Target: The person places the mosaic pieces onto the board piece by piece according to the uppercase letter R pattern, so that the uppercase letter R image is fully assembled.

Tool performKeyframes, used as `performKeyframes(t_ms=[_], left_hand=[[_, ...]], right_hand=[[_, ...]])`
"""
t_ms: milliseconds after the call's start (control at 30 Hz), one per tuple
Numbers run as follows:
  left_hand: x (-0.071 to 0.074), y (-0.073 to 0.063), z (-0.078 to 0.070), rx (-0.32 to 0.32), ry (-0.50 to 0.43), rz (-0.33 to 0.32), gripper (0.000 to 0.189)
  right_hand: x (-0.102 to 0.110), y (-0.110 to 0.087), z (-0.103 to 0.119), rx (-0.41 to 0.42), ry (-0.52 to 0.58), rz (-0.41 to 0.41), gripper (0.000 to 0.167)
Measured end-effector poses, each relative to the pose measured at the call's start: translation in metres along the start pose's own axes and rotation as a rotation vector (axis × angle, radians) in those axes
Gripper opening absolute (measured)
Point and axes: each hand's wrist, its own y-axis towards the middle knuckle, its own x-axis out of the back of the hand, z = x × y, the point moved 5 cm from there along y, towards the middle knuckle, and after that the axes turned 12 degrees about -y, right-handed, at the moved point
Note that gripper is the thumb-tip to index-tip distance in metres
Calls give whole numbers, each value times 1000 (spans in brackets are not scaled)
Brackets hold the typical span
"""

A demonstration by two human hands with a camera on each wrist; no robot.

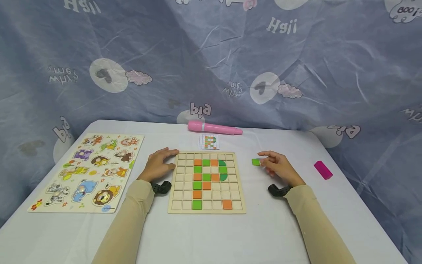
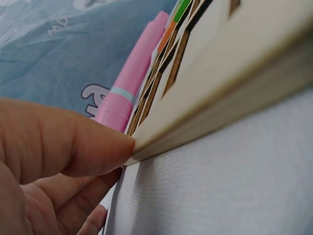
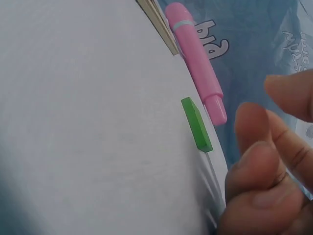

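A wooden grid board (image 1: pixel 184 205) lies flat, with orange and green square tiles and two green rounded pieces in its cells. My left hand (image 1: pixel 159 165) rests at the board's upper left edge, its thumb (image 2: pixel 98 147) touching the side in the left wrist view. On the cloth right of the board lies a green square tile (image 1: pixel 255 162). Beside that tile is my right hand (image 1: pixel 278 167), index finger stretched out and other fingers loosely bent. In the right wrist view the green tile (image 3: pixel 197 125) lies on the cloth, apart from the fingertips (image 3: pixel 252 125).
A small card (image 1: pixel 209 142) with a coloured grid letter lies behind the board, and a pink pen-shaped object (image 1: pixel 215 128) behind that. An animal puzzle board (image 1: pixel 122 176) is at the left. A magenta block (image 1: pixel 323 170) lies at the far right.
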Motion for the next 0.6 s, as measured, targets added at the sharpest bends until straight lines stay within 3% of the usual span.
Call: performKeyframes(t_ms=[600], left_hand=[[-1, 0, -2, 0, -3, 0, 57]], right_hand=[[-4, 0, -4, -54, -194, -46, 43]])
